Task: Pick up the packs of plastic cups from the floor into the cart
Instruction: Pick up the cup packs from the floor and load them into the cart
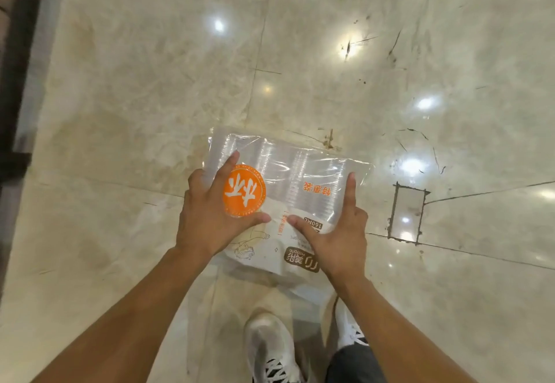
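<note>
One pack of plastic cups point(288, 184) was in view, above the marble floor point(150, 82). Left hand point(210, 211) and right hand point(336, 232) both gripped it, thumbs on top. Two white shoes point(270, 349) showed below.

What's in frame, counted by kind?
Packs of plastic cups: 1
Hands: 2, left hand and right hand, both on the pack
White shoes: 2, and
Carts: 0 in view
Total: 5

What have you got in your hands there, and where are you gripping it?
A pack of plastic cups, held by both hands: the left hand on its left edge by the orange circle, the right hand on its right edge.
</note>
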`<state>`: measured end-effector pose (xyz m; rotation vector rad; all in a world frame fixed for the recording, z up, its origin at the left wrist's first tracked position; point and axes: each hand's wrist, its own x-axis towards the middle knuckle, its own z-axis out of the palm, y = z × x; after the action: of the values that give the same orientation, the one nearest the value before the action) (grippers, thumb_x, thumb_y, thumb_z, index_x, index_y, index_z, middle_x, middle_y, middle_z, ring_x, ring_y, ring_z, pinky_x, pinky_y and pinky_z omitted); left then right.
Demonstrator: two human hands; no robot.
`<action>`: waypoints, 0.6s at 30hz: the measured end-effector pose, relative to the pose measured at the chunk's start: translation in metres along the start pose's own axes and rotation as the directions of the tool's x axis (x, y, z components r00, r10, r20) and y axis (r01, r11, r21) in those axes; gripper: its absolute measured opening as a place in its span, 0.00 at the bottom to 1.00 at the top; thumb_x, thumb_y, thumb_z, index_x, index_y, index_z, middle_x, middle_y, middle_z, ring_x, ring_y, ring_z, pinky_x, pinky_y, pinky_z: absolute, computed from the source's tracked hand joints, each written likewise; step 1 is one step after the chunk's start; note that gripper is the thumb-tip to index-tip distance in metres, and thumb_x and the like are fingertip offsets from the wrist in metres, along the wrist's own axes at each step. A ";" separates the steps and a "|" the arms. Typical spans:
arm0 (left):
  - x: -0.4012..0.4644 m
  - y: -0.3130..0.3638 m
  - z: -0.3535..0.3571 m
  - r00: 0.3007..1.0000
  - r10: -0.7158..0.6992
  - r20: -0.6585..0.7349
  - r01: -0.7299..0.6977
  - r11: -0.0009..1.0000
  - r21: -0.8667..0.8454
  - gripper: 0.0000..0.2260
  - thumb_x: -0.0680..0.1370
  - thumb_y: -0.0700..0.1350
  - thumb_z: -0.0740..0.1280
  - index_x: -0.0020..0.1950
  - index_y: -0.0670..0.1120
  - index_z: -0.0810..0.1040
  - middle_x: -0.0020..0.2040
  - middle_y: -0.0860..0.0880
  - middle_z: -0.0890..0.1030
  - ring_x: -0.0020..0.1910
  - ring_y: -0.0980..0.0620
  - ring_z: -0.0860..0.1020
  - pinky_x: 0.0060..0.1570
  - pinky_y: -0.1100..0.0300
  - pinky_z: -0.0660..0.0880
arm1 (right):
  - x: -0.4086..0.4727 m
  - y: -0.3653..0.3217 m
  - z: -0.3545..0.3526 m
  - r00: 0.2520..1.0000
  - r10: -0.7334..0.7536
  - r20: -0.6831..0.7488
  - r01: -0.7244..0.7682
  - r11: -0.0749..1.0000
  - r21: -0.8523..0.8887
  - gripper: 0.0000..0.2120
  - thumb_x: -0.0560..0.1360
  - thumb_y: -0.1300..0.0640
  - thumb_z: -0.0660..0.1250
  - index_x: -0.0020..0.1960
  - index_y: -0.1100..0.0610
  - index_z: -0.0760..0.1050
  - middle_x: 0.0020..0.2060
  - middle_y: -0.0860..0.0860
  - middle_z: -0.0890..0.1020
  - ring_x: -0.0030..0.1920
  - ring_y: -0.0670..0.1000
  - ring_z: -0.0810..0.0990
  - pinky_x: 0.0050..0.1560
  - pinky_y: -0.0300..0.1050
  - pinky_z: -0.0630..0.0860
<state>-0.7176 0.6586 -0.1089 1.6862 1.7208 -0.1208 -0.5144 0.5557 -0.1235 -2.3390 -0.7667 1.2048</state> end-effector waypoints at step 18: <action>-0.158 0.279 -0.196 0.990 0.137 -0.026 -0.139 0.974 -0.177 0.53 0.57 0.76 0.75 0.77 0.76 0.51 0.68 0.49 0.65 0.62 0.52 0.73 0.58 0.58 0.74 | -0.144 -0.179 -0.298 0.960 0.027 -0.280 -0.027 1.000 0.002 0.56 0.62 0.21 0.70 0.79 0.28 0.39 0.56 0.50 0.70 0.63 0.56 0.71 0.58 0.51 0.71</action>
<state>-0.5635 0.6697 0.2333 1.6697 1.5687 0.1062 -0.3876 0.5737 0.2302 -2.4575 -0.6393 0.8543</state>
